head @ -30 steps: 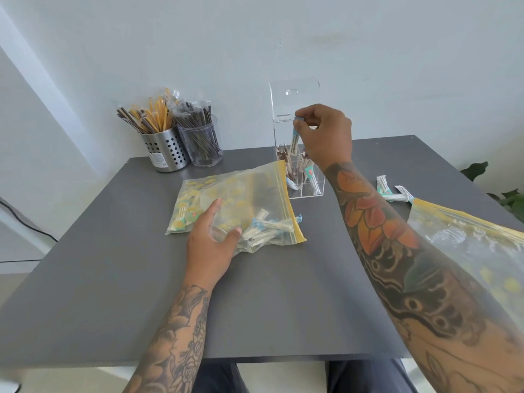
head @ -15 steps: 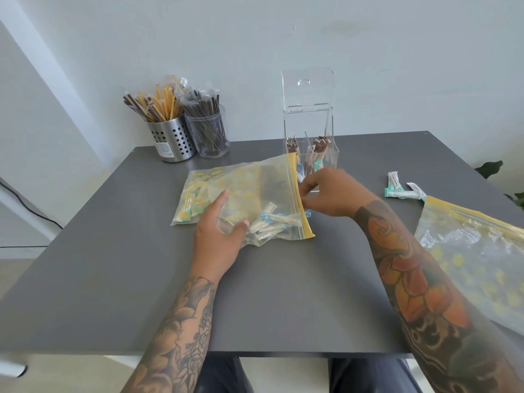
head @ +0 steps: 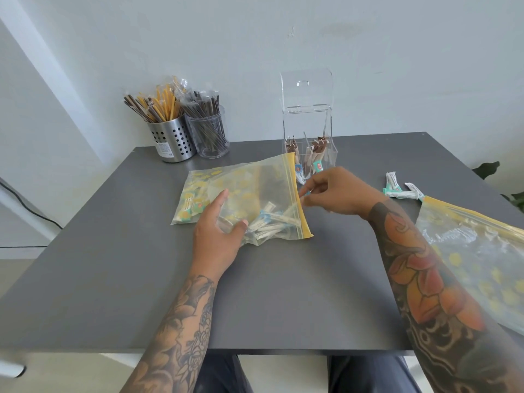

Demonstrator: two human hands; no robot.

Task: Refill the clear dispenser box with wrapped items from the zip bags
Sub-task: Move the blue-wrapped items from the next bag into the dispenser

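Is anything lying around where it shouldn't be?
Yes: a few white wrapped sticks with teal ends lie loose on the grey table, outside the clear dispenser box and beside the yellow-edged zip bag on the right. Nothing looks spilled or broken.

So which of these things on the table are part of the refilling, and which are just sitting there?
Part of the job: clear dispenser box, middle zip bag, right zip bag, loose wrapped items.

Just there: steel cup, clear cup, plant.

Steel holder [head: 172, 143], clear cup [head: 209, 136], plant [head: 485, 169]
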